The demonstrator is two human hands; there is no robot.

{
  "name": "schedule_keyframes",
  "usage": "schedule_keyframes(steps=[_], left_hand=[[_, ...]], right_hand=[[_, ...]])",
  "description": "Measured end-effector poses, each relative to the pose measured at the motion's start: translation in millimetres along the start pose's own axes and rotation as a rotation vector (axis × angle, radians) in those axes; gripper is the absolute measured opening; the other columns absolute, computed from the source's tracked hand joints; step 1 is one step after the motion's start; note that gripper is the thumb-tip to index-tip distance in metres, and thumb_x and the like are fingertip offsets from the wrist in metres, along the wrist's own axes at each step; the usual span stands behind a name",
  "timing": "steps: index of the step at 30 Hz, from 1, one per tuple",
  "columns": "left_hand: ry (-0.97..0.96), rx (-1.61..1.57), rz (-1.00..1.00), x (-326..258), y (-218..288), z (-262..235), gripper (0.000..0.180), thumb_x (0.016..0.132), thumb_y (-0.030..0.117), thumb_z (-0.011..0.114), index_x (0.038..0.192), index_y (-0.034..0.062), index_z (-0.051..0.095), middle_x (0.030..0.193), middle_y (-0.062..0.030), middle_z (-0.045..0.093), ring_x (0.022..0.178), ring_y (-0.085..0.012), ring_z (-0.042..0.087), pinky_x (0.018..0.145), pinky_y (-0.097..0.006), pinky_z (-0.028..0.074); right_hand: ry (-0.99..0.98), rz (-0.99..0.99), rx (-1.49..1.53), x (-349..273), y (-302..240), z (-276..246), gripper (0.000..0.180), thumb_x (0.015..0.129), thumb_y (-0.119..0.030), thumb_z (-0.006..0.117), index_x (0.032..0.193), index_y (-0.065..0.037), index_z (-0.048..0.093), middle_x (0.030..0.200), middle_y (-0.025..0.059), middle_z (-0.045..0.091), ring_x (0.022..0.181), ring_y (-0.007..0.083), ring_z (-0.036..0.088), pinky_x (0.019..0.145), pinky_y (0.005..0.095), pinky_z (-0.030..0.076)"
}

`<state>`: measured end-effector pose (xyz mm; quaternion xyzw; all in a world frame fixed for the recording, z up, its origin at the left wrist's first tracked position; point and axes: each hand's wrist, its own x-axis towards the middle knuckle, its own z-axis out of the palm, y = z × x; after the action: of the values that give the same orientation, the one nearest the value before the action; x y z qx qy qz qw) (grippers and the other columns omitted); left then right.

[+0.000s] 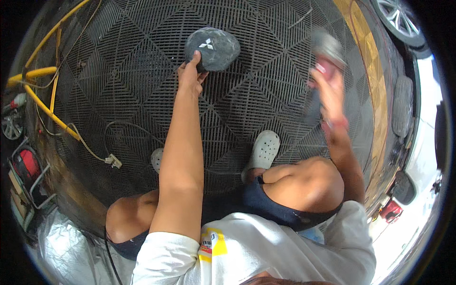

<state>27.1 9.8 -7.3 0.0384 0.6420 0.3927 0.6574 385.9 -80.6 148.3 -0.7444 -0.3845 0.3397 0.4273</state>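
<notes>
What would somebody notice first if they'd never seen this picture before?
Probably the dark rounded piece with a shiny emblem, near the top middle, held in the left hand. Next might come the red-and-grey thing at the upper right, in the right hand, too blurry to name. The bright yellow bars at the left edge also stand out against the dark floor.

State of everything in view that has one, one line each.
Left hand: gripping dark grey cover, thumb on top
Dark grey cover: held, emblem up, scuffed
Right hand: holding red-and-grey object, blurred
Red-and-grey object: held; on or off unclear
White socket block: on floor mat, cord attached
Right clog: worn
Silver sheet: wrinkled
</notes>
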Motion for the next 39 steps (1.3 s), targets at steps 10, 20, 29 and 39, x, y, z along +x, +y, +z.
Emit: schedule_keyframes(steps=[10,20,29,39], left_hand=[[-0.146,0.034,-0.034,1,-13,-4,0.069,0.097,0.048,0.084,0.145,0.0042,0.060,0.140,-0.0151,0.062,0.122,-0.0269,0.064,0.091,-0.039,0.063],[-0.123,-0.005,-0.038,-23,-18,33,0.057,0.106,0.051,0.070,0.141,0.0067,0.062,0.131,-0.0091,0.068,0.109,-0.0232,0.070,0.075,-0.031,0.064],[-0.111,0.047,-0.032,-25,-12,31,0.061,0.107,0.052,0.068,0.144,0.0040,0.059,0.137,-0.0109,0.064,0.110,-0.0236,0.069,0.075,-0.031,0.066],[-0.119,0.012,-0.016,-17,-20,21,0.061,0.105,0.049,0.072,0.143,0.0029,0.061,0.138,-0.0107,0.064,0.109,-0.0243,0.069,0.075,-0.032,0.065]], right_hand=[[0.388,-0.271,-0.836,-94,-38,-249,0.063,0.097,-0.022,0.086,0.147,0.001,0.054,0.143,0.0136,0.065,0.130,0.0236,0.062,0.115,0.0391,0.046],[-0.264,-0.193,-0.457,-16,53,44,0.067,0.087,-0.034,0.085,0.134,0.002,0.054,0.119,0.0277,0.075,0.113,0.0455,0.074,0.098,0.0500,0.058],[-0.455,-0.166,-0.534,11,46,99,0.068,0.083,-0.041,0.079,0.125,0.006,0.054,0.113,0.0360,0.073,0.111,0.0525,0.071,0.098,0.0563,0.056],[-0.479,-0.072,-0.390,12,54,89,0.083,0.082,-0.042,0.081,0.145,0.004,0.053,0.127,0.0297,0.073,0.120,0.0468,0.070,0.105,0.0485,0.054]])
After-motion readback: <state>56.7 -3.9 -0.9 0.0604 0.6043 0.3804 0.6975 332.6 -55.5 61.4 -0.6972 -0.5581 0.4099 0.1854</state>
